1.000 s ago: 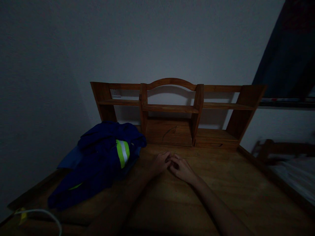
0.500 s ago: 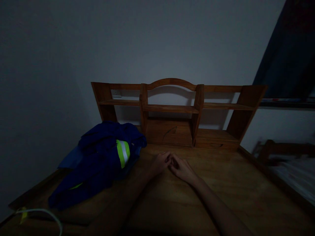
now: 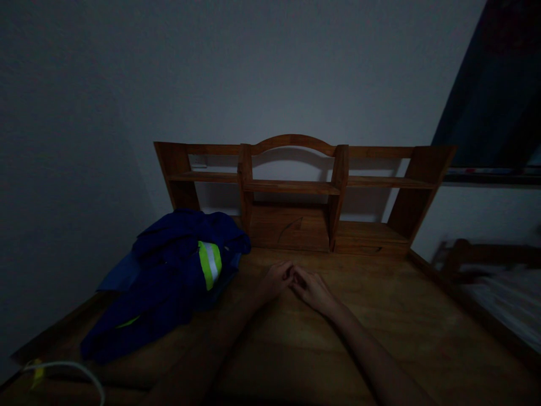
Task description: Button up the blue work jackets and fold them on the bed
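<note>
Across the wooden desk (image 3: 401,316) stands a low shelf unit (image 3: 296,192), with a crumpled blue work jacket (image 3: 169,276) lying at its left end. Both hands, left hand (image 3: 276,277) and right hand (image 3: 313,290), rest loosely curled, fingertips touching, grasping nothing, apart from the jacket. No writing is readable.

2 hands on table (image 3: 401,316), left hand (image 3: 275,279) touching right hand (image 3: 311,290), jacket (image 3: 169,276) left of them, shelf unit (image 3: 296,192) behind, cable (image 3: 67,369) at near-left edge
</note>
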### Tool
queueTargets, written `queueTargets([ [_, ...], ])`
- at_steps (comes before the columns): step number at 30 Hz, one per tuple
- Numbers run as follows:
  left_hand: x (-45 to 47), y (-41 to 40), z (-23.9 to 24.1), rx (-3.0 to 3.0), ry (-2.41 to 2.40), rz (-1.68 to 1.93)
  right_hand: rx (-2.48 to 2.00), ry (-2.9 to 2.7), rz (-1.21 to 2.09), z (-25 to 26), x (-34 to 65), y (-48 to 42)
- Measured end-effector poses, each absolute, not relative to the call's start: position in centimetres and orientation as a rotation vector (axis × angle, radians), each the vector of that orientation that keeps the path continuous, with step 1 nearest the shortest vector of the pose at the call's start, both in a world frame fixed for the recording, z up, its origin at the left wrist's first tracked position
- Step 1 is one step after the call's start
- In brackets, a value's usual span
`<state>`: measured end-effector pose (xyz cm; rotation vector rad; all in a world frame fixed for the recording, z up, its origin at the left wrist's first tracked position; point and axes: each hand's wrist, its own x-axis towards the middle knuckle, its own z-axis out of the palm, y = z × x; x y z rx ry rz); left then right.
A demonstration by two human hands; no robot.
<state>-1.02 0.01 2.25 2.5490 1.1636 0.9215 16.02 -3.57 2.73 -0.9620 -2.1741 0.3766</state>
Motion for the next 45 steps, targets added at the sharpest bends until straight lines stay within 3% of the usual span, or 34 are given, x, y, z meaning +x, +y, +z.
queueTargets([
  [45,-1.0,0.0,2.4,2.542,1.032,0.871,-0.885,-2.128,0.405,2.3,16.5,-2.6],
])
